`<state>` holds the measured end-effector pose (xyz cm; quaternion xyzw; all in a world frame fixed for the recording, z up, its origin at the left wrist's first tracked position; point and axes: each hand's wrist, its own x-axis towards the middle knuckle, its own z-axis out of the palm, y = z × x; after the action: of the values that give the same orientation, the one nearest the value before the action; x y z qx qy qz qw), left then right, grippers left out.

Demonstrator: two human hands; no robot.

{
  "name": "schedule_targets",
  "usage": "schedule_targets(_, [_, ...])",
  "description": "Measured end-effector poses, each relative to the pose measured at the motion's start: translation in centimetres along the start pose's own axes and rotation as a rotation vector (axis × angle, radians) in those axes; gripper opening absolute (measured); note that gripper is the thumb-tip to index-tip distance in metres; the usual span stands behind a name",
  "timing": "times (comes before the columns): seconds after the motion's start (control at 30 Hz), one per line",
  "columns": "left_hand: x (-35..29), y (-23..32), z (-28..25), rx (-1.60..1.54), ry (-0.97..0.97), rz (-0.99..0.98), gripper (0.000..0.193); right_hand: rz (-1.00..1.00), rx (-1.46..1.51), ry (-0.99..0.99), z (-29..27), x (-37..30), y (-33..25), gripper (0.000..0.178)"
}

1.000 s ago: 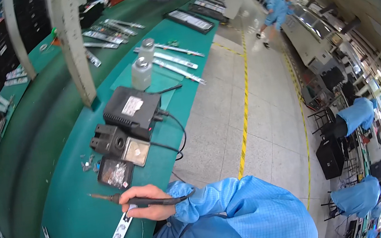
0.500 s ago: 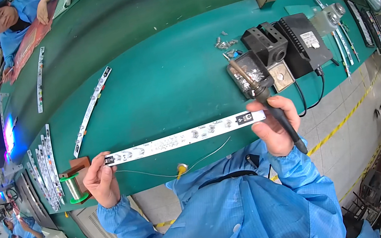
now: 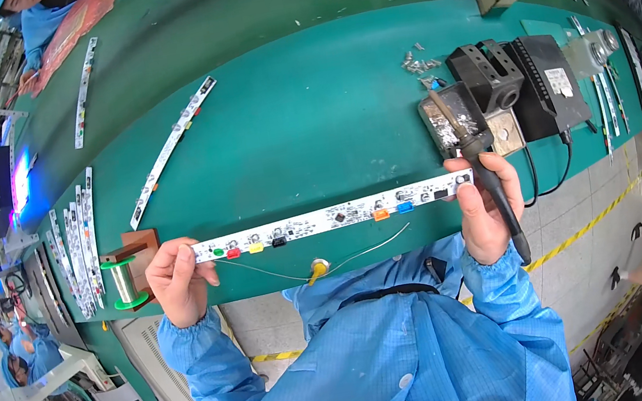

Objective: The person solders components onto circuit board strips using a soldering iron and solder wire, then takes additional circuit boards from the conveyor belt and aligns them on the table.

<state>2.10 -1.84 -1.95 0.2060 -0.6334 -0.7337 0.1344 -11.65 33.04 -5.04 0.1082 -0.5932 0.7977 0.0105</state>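
A long white circuit board strip (image 3: 312, 223) is held up level over the near edge of the green bench. Its visible face carries small parts, among them green, red, yellow, black, orange and blue ones. My left hand (image 3: 181, 278) pinches the left end between thumb and fingers. The right end sits in the grip of my right hand (image 3: 487, 209), which also holds a soldering iron (image 3: 492, 179). The iron's tip points away from me, over a tip-cleaning tray (image 3: 441, 118). A thin solder wire (image 3: 274, 275) runs below the strip, near a yellow plug (image 3: 319, 269).
Left of my left hand stands a solder spool (image 3: 125, 284) on a brown holder (image 3: 146, 241). Another strip (image 3: 173, 152) lies beyond it, with several more (image 3: 80, 253) further left. Small metal parts (image 3: 418, 64) and a black soldering station (image 3: 548, 83) are at the right.
The strip has been turned over: its face with coloured parts shows now instead of the plainer one. Both hands still hold its ends. The whole view has shifted a little.
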Motion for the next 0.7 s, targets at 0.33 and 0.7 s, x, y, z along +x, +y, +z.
schedule_targets(0.33, [1.6,1.6,-1.6,-0.032,0.098,-0.041,0.022,-0.180,-0.198,-0.002,-1.0,-1.1,2.8,0.050])
schedule_targets(0.7, [20.6,-0.3,3.0,0.319,0.290,-0.024,0.033,-0.238,-0.299,-0.015,-1.3,-2.9,4.3,0.045])
